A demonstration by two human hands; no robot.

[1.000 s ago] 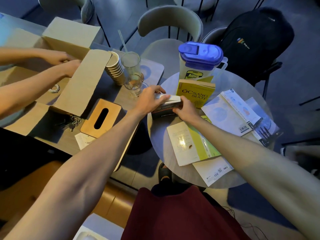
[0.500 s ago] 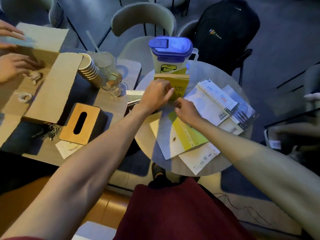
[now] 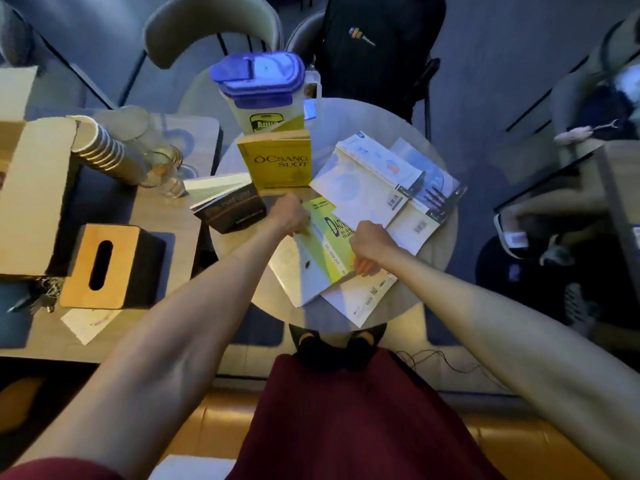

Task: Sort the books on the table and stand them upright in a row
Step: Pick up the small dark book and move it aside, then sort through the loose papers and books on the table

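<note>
A yellow book (image 3: 277, 164) stands upright against the blue-lidded jug (image 3: 261, 91) at the back of the round table (image 3: 440, 244). Left of it a dark brown book (image 3: 230, 206) stands upright. A green-and-white book (image 3: 320, 247) lies flat in the middle. My left hand (image 3: 289, 213) grips its far left edge and my right hand (image 3: 369, 245) grips its near right edge. A white book (image 3: 360, 297) lies under it. Two more pale books (image 3: 377, 181) lie flat at the right.
To the left a rectangular table holds an open cardboard box (image 3: 31, 188), a stack of paper cups (image 3: 100, 150), glasses (image 3: 162, 171) and a wooden tissue box (image 3: 104, 266). A black backpack (image 3: 377, 39) sits on a chair behind; another chair (image 3: 211, 26) beside it.
Both hands left the brown and yellow books, which now stand upright, and came back toward me onto the green-and-white book. The other person's hands are out of view.
</note>
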